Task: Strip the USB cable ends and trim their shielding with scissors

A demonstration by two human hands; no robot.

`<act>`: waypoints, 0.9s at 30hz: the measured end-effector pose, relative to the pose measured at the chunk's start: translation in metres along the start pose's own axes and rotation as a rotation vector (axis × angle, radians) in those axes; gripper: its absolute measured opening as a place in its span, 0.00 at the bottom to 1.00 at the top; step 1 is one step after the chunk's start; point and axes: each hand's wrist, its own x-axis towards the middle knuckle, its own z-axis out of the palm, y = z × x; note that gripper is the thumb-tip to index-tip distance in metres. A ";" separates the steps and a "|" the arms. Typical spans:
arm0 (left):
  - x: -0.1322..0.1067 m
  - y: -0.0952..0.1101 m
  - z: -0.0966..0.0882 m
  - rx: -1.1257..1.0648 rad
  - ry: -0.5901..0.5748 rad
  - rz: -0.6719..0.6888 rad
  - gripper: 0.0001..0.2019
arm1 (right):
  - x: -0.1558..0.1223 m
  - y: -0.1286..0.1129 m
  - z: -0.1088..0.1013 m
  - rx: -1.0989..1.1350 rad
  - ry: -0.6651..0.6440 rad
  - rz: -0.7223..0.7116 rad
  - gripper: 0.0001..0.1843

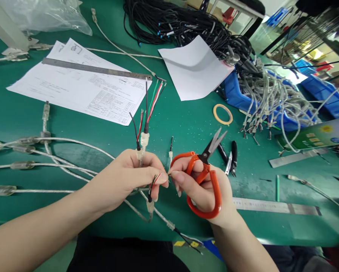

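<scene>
My left hand point(141, 173) is closed around a bunch of cables. Two stripped cable ends point(143, 139) stand up from it, with black, red, white and green wires fanned out. Thin coloured wires point(155, 180) of another cable end lie against the thumb. My right hand point(202, 185) holds scissors point(205, 162) with orange-red handles, the blades pointing up and slightly apart. Its thumb and forefinger pinch close to the left fingertips, at a wire tip too small to make out. Behind the hands is a short cable end point(171, 154) with a black tip.
Printed sheets point(73, 88) lie under a steel ruler point(95, 69) at the back left. Grey cables point(64, 140) run in from the left. Tape roll point(223, 114), black-handled cutters point(233, 158) and another ruler point(274, 206) lie rightward. A blue bin point(237, 92) holds cables.
</scene>
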 end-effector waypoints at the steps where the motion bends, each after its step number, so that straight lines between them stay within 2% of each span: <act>1: 0.000 0.000 0.000 0.005 -0.003 0.011 0.08 | 0.000 0.000 0.000 0.005 -0.013 0.002 0.09; 13: -0.002 -0.002 -0.001 0.031 -0.008 0.042 0.08 | -0.001 0.002 0.003 -0.027 -0.020 0.003 0.09; 16: -0.004 0.000 -0.002 0.055 -0.011 0.055 0.08 | 0.004 0.004 -0.002 0.035 0.092 -0.046 0.13; 19: -0.003 -0.001 -0.003 0.050 0.063 0.140 0.08 | 0.007 0.006 -0.005 0.174 0.162 -0.049 0.11; 21: 0.000 -0.003 -0.004 0.029 0.140 0.198 0.08 | 0.006 0.007 -0.001 0.266 0.068 0.010 0.07; 24: 0.004 -0.007 -0.003 -0.030 0.232 0.232 0.06 | 0.002 0.010 0.009 0.364 -0.110 0.123 0.14; 27: 0.004 -0.007 -0.002 -0.047 0.264 0.219 0.05 | -0.001 0.013 0.016 0.352 -0.063 0.183 0.13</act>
